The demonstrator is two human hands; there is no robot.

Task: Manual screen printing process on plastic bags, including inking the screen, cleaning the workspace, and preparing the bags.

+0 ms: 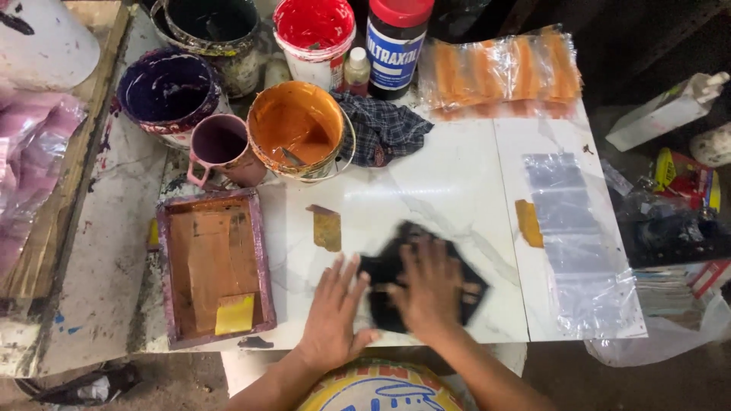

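Note:
A black piece of cloth point(396, 262) lies flat on the white marble-patterned tabletop point(449, 183), near the front edge. My left hand point(333, 308) rests palm down at the cloth's left edge, fingers spread. Pressed flat on the middle of the cloth is my right hand point(430, 289), a little blurred by motion. Neither hand grips anything.
A purple-rimmed wooden screen frame point(259, 251) with a yellow squeegee point(234, 313) lies to the left. Behind stand an orange paint bucket point(297, 129), a mug point(221, 148), dark and red paint tubs, a bottle and a checked rag point(384, 129). Clear plastic bags point(571, 228) lie on the right.

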